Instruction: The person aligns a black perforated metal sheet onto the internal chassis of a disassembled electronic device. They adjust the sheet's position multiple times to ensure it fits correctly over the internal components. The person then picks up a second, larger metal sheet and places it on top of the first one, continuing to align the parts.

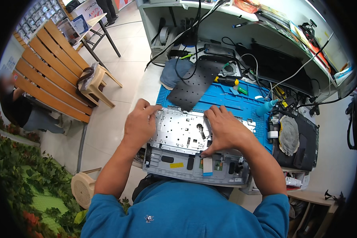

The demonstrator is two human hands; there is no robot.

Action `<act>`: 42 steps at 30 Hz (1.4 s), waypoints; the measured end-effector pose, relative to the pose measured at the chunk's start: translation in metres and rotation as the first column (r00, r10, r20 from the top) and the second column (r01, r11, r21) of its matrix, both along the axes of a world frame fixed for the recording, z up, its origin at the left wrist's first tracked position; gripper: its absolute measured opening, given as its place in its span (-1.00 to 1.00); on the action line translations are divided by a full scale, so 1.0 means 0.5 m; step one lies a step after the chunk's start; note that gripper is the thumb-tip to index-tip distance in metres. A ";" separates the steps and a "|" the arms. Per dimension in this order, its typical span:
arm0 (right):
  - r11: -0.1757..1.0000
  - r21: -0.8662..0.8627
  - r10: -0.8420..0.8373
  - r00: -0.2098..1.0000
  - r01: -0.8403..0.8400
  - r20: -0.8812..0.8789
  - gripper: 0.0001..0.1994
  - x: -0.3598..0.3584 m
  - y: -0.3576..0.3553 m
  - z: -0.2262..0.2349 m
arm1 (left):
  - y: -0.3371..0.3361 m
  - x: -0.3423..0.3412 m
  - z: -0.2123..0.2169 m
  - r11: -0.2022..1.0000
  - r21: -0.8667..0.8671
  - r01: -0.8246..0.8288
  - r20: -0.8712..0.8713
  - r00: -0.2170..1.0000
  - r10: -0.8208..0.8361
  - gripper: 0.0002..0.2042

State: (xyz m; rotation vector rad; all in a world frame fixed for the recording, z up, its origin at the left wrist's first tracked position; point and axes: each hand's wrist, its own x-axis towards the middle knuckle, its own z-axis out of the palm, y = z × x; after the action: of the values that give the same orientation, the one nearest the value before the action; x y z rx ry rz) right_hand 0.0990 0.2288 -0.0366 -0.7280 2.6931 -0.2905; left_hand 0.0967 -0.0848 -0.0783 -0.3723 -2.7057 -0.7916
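A silver metal keyboard plate, full of small holes, lies over a grey laptop top cover at the table's near edge. My left hand pinches the plate's far left corner between thumb and index finger. Across the plate's right part, my right hand grips it, fingertips near the far edge and thumb at the near edge. A white ribbon cable with a blue end hangs over the cover, right of a yellow sticker. My right hand hides part of the plate.
Beneath lies a blue repair mat. Beyond the plate are a black perforated sheet, a grey cloth, a yellow-black screwdriver and a teal bottle. A dark laptop bearing a grey rag stands right.
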 end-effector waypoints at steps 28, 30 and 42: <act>0.971 -0.188 0.012 0.820 -0.146 -0.572 0.08 0.022 0.024 0.120 | -0.144 -0.001 -0.006 0.806 0.587 -0.075 0.283 0.952 -0.118 -0.71; 0.978 -0.155 -0.003 0.732 -0.140 -0.681 0.07 0.022 0.025 0.128 | -0.150 0.001 -0.007 0.810 0.579 -0.086 0.305 0.945 -0.117 -0.70; 0.939 -0.343 -0.306 0.433 -0.009 -0.848 0.09 0.150 0.131 0.223 | -0.164 -0.014 -0.053 0.758 0.643 -0.109 0.359 0.917 -0.173 -0.67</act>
State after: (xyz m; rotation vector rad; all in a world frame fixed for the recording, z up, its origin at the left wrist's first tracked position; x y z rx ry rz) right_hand 0.1741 0.2942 0.0750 -0.9022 3.8424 -0.4677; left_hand 0.0896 -0.1668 -0.1046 -0.0874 -2.5164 -1.9274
